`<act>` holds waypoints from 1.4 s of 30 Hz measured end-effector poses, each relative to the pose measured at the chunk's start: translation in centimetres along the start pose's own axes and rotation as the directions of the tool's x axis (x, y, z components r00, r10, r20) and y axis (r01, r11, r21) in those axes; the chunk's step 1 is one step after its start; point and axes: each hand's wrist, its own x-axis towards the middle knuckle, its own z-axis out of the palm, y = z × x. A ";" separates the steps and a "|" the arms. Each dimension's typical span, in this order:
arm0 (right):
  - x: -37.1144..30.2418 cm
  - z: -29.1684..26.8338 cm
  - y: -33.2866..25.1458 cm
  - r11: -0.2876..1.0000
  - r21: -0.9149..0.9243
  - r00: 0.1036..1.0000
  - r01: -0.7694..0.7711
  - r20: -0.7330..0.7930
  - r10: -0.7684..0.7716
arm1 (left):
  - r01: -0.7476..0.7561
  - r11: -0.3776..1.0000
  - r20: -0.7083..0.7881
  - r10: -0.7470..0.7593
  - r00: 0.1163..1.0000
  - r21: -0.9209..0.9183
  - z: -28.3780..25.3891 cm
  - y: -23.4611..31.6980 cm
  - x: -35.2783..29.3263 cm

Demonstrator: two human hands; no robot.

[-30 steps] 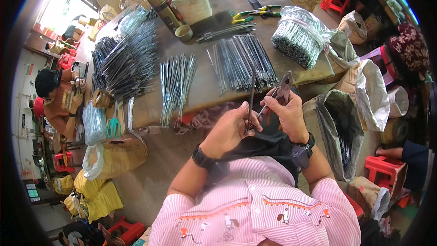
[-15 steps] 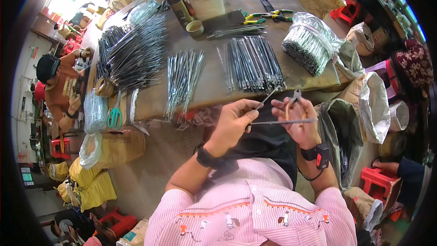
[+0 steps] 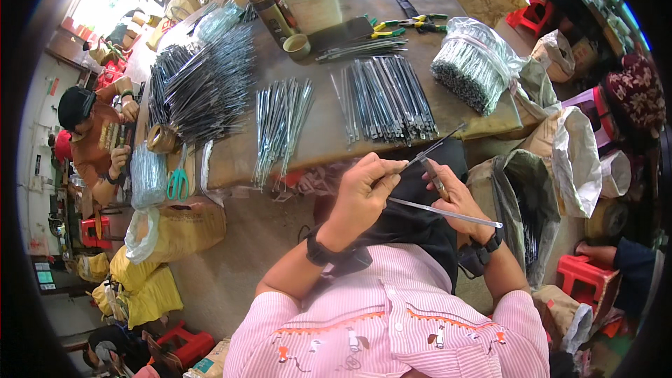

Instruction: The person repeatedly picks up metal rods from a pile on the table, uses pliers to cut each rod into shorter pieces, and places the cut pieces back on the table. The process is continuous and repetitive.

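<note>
1. The left hand [image 3: 364, 185] is closed, thumb and fingers pinched on the near end of a thin metal rod [image 3: 435, 148]. That rod's long axis runs up and to the right from the pinch, its free tip over the counter edge [image 3: 315, 161].

2. The right hand [image 3: 455, 199] sits just beside the left, to its right, fingers curled shut around a small dark tool [image 3: 435, 180]; what kind of tool it is cannot be told from here. A second long metal strip [image 3: 444, 213] lies across this hand, nearly level, with its far end sticking out past the wrist to the right.

3. The two pieces cross between the hands: the rod slants up and away, the strip lies below it and points sideways. The right hand is the nearer one to the strip; the left is the nearer one to the rod's held end.

4. Further out, just beyond the hands on the counter, lies a fanned row of dark metal rods [image 3: 385, 98], their long axes pointing away from the person.

5. To the left of that row is a smaller bundle of shiny rods [image 3: 280, 126], and to the right a bagged bunch of rods [image 3: 472, 63].
</note>
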 end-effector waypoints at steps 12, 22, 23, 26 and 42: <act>0.3 -0.1 -1.2 0.963 -0.254 0.986 0.094 -0.111 -0.126 | 0.029 0.999 -0.035 -0.028 0.999 0.036 -0.1 -0.4 0.1; 0.5 0.4 -0.3 0.950 -0.292 0.974 0.110 -0.156 -0.161 | 0.078 0.996 -0.029 -0.077 0.997 0.033 -0.2 -1.0 0.2; 0.6 0.5 -0.4 0.948 -0.280 0.964 0.153 -0.168 -0.205 | 0.085 0.996 -0.028 -0.084 0.996 0.033 -0.2 -1.0 0.3; 0.7 1.0 -0.9 0.950 -0.270 0.958 0.154 -0.194 -0.211 | 0.113 0.993 -0.017 -0.112 0.994 0.020 -0.4 -1.1 0.4; 1.0 0.9 -0.7 0.972 -0.234 0.975 0.019 -0.209 -0.070 | -0.073 0.884 -0.068 0.117 0.991 0.462 -1.5 0.6 -0.4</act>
